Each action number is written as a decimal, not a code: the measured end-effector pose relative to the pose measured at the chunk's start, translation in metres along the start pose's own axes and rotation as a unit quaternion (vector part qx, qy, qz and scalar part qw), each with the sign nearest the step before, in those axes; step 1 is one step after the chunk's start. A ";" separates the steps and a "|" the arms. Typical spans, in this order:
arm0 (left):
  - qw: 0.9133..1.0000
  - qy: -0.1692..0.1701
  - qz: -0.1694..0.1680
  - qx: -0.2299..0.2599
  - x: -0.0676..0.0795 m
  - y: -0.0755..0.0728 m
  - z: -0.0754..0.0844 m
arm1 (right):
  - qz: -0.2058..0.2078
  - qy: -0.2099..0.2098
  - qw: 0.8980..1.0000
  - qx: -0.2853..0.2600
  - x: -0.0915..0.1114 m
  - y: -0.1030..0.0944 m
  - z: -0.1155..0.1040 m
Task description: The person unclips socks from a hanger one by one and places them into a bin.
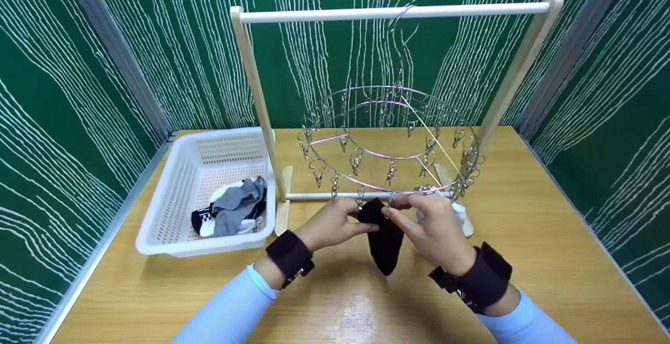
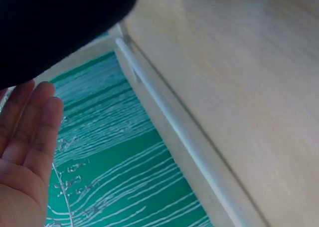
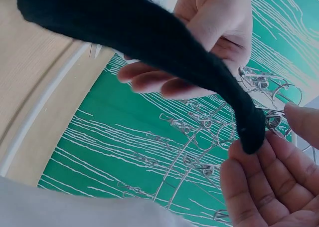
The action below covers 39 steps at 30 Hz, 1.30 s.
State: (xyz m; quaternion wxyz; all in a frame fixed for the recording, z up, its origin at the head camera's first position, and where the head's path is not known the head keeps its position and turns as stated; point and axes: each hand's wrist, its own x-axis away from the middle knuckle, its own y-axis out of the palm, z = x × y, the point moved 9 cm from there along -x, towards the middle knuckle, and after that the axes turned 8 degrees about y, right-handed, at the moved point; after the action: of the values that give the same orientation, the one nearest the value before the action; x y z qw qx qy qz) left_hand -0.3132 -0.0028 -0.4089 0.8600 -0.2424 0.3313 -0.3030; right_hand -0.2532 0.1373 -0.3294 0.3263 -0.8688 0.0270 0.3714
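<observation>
A black sock (image 1: 386, 244) hangs toe down below the front of the round metal clip hanger (image 1: 361, 180). My left hand (image 1: 332, 226) pinches the sock near its top edge, on the left side. At the sock's other upper corner is my right hand (image 1: 437, 229); its thumb and fingers grip a small metal clip (image 3: 273, 121) right at the sock's edge in the right wrist view. The sock (image 2: 60, 27) fills the upper left of the left wrist view, with several fingers of the left hand (image 2: 25, 137) below it.
A wooden stand (image 1: 254, 82) with a white bar (image 1: 335, 15) carries the hanger. To its left, a white basket (image 1: 157, 218) contains grey, black and white socks (image 1: 235, 205). Something white (image 1: 459, 213) shows behind the right hand. Green walls (image 1: 617, 92) enclose the wooden table (image 1: 549, 218).
</observation>
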 end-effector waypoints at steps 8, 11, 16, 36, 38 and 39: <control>0.999 -0.002 0.028 0.043 0.005 -0.004 0.003 | 0.021 -0.001 1.000 -0.006 0.002 -0.002 0.001; 0.999 -0.008 0.024 0.047 0.006 -0.004 0.005 | 0.029 -0.001 1.000 -0.006 0.002 -0.004 0.002; 0.999 -0.017 0.014 0.035 0.007 -0.006 0.007 | 0.039 -0.010 0.999 -0.011 0.003 -0.005 0.002; 0.981 -0.147 -0.079 -0.095 0.038 -0.048 -0.018 | 0.056 -0.016 0.998 -0.028 0.001 -0.009 0.002; 0.979 -0.160 -0.078 -0.098 0.043 -0.056 -0.020 | 0.056 0.000 0.998 -0.028 0.001 -0.009 0.005; 0.978 -0.168 -0.075 -0.098 0.046 -0.061 -0.021 | 0.056 0.006 0.998 -0.030 0.000 -0.010 0.006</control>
State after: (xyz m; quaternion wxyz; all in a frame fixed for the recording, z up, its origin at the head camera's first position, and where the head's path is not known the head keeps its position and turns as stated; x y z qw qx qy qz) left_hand -0.3229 -0.0813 -0.4042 0.8500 -0.3972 0.1915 -0.2880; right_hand -0.2538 0.1487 -0.3273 0.2785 -0.8776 0.0669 0.3844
